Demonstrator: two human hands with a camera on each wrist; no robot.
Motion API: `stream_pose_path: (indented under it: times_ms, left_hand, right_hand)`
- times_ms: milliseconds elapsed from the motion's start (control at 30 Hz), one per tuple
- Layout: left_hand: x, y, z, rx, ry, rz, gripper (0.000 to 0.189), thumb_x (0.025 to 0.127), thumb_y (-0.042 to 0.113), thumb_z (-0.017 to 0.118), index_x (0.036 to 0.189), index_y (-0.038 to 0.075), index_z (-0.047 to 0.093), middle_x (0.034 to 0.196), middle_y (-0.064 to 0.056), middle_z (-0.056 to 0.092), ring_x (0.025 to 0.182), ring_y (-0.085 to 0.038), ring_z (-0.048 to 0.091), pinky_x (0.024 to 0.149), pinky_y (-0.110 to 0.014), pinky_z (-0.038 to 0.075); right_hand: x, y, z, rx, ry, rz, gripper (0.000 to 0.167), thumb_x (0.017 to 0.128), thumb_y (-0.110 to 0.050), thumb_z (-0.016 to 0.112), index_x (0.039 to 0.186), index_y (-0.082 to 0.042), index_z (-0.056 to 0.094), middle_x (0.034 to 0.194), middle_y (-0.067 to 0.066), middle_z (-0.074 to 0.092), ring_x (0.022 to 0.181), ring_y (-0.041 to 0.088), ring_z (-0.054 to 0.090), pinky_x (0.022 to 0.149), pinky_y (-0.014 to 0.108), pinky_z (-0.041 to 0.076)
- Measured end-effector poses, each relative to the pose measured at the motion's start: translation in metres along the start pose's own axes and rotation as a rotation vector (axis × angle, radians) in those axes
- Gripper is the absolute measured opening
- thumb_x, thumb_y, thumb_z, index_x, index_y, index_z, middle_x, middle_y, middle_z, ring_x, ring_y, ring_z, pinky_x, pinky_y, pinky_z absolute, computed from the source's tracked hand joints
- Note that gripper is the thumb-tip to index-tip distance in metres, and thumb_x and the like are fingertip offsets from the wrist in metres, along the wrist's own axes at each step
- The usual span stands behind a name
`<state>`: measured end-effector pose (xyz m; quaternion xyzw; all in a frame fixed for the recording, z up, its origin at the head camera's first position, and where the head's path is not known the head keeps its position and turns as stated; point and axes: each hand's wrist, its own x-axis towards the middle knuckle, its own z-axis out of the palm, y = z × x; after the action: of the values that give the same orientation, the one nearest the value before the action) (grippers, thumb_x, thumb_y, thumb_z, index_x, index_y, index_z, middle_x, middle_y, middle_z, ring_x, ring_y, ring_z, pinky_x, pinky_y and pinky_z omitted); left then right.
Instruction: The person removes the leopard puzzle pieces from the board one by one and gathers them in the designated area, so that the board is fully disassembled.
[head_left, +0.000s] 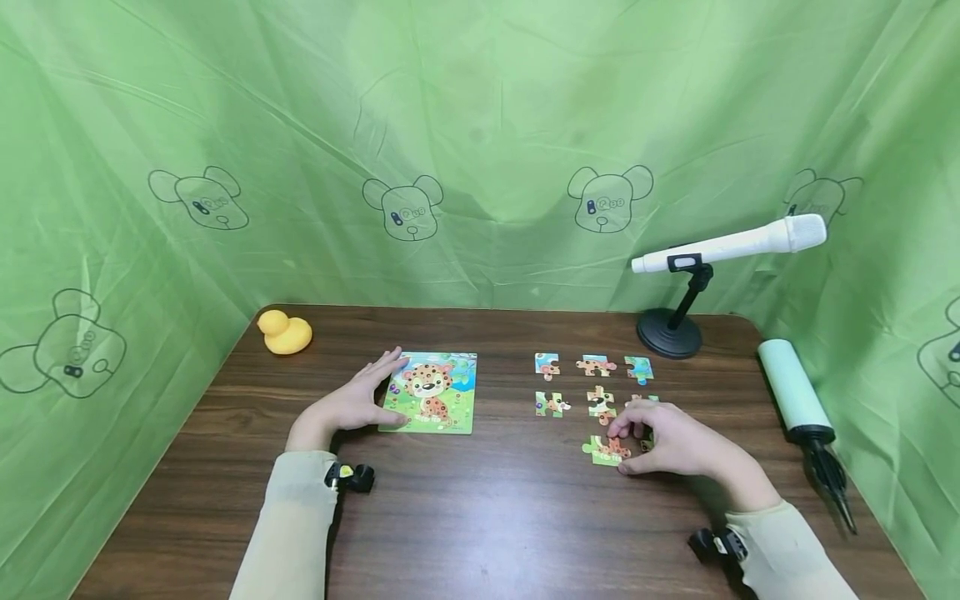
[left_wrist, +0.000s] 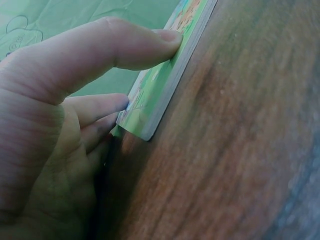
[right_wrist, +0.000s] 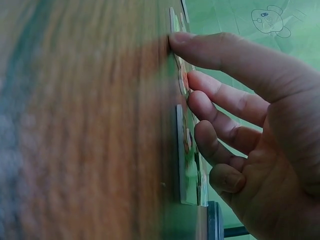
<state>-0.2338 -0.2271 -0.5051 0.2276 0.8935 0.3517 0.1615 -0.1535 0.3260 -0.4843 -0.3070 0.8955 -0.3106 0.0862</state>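
Observation:
A square leopard picture board (head_left: 442,400) lies flat on the left half of the table. My left hand (head_left: 348,408) rests at its left side, thumb on the lower corner and fingertips on the upper one; in the left wrist view the thumb (left_wrist: 145,50) lies on the board's face (left_wrist: 145,107). On the right, loose jigsaw pieces lie in rows. With thumb and index finger my right hand (head_left: 675,442) pinches the edges of a green and orange jigsaw piece (head_left: 602,454) in the nearest row. That hand partly covers the pieces at the right end.
Behind the right hand lie more jigsaw pieces (head_left: 596,365). A yellow rubber duck (head_left: 285,333) sits at the back left corner. A white microphone (head_left: 738,244) on a black stand (head_left: 670,333) stands back right, and a mint hand pump (head_left: 798,396) lies along the right edge.

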Motion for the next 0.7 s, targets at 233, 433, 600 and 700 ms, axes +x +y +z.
stream_pose_path:
  times_ms: [233, 433, 600, 700]
  left_hand:
    - [0.0008, -0.0004, 0.0003, 0.001, 0.003, 0.01, 0.112, 0.085, 0.041, 0.092, 0.173, 0.009, 0.03, 0.183, -0.016, 0.012, 0.168, -0.042, 0.004, 0.133, -0.067, 0.006]
    - [0.001, -0.0012, -0.0003, -0.005, 0.002, 0.009, 0.112, 0.085, 0.04, 0.092, 0.173, 0.009, 0.03, 0.183, -0.015, 0.012, 0.168, -0.042, 0.003, 0.133, -0.067, 0.005]
    - [0.0014, -0.0029, -0.0004, 0.001, 0.002, 0.01, 0.111, 0.085, 0.039, 0.092, 0.173, 0.009, 0.031, 0.183, -0.016, 0.012, 0.168, -0.041, 0.004, 0.134, -0.065, 0.005]
    - [0.0017, -0.0024, 0.0001, 0.008, 0.004, 0.013, 0.111, 0.085, 0.039, 0.092, 0.173, 0.008, 0.031, 0.183, -0.017, 0.013, 0.168, -0.041, 0.004, 0.134, -0.065, 0.006]
  right_hand:
    - [-0.0008, -0.0008, -0.0004, -0.027, -0.002, 0.001, 0.039, 0.079, -0.031, 0.1, 0.11, -0.022, 0.077, 0.101, -0.012, 0.069, 0.088, 0.01, 0.061, 0.076, 0.03, 0.055]
    - [-0.0001, -0.0013, -0.0009, -0.034, -0.006, 0.006, 0.039, 0.079, -0.032, 0.099, 0.111, -0.023, 0.078, 0.102, -0.013, 0.069, 0.09, 0.009, 0.061, 0.077, 0.03, 0.055]
    - [0.0012, -0.0024, 0.0001, -0.031, 0.022, -0.013, 0.041, 0.081, -0.035, 0.099, 0.113, -0.023, 0.078, 0.102, -0.013, 0.07, 0.089, 0.009, 0.062, 0.077, 0.03, 0.055]
    - [0.0033, -0.0052, 0.0035, -0.038, 0.077, -0.041, 0.04, 0.084, -0.037, 0.098, 0.114, -0.022, 0.078, 0.101, -0.012, 0.069, 0.089, 0.009, 0.063, 0.077, 0.029, 0.056]
